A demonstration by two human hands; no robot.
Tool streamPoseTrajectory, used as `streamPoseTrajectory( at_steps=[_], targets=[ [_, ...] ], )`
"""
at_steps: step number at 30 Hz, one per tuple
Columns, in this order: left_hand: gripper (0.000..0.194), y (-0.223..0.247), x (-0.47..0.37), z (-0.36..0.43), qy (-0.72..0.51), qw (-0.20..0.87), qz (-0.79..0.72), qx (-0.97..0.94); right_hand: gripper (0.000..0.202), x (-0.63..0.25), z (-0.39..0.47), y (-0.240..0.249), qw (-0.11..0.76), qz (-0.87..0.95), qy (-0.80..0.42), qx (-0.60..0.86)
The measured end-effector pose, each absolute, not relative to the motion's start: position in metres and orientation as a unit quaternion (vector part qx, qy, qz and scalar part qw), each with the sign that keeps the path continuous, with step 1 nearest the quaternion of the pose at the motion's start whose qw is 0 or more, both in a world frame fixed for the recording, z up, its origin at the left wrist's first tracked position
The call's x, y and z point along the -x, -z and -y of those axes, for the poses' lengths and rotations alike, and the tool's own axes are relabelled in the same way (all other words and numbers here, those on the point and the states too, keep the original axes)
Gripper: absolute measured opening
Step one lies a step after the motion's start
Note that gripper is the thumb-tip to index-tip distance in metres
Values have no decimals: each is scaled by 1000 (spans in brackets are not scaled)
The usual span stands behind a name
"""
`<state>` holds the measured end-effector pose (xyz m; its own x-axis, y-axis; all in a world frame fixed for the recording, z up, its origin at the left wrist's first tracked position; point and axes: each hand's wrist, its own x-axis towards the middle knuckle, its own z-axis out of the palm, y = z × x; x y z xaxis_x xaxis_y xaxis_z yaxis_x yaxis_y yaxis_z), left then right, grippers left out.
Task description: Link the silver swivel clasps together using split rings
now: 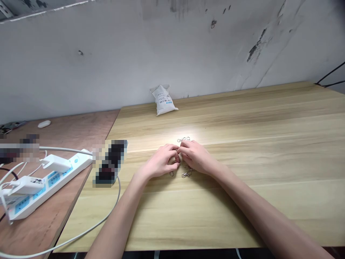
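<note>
Several small metal clasps and rings lie on the bench around two bare hands: a short row of clasps (183,139) just beyond the fingers, a looser clutch of clasps and rings (186,174) on the near side by the right hand (195,156), and a single ring (171,173) beneath the left hand (163,160). Both hands are narrow, fingers curled and tips brought together over the middle of these pieces; whatever may be pinched there is hidden, so I cannot tell what either holds. The handling looks to be partway along: pieces lie in separate spots on both sides of the hands, but which are dealt with and which are left cannot be told at this size. The metal is silvery and shiny, shaped in thin round loops and slim hooks. Under it the bench (256,162) is flat, pale yellow wood-grain with long streaks and a bright glare beyond the fingers. A crumpled white plastic pouch (163,100) with a printed label stands by the scuffed, grey-white wall (121,64). At left, a smooth white power strip (60,178) with blue socket panels rests on a reddish-brown board (81,122).
</note>
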<state>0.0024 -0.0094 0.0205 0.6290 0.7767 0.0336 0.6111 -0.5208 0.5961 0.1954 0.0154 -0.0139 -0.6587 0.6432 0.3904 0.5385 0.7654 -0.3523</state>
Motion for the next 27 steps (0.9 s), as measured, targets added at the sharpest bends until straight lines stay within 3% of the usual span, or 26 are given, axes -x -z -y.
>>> streamPoseTrajectory(
  at_steps=[27],
  targets=[
    [16,-20,-4,11,-149,261,-409,-862,24,-195,-16,14,276,901,-126,310]
  ],
)
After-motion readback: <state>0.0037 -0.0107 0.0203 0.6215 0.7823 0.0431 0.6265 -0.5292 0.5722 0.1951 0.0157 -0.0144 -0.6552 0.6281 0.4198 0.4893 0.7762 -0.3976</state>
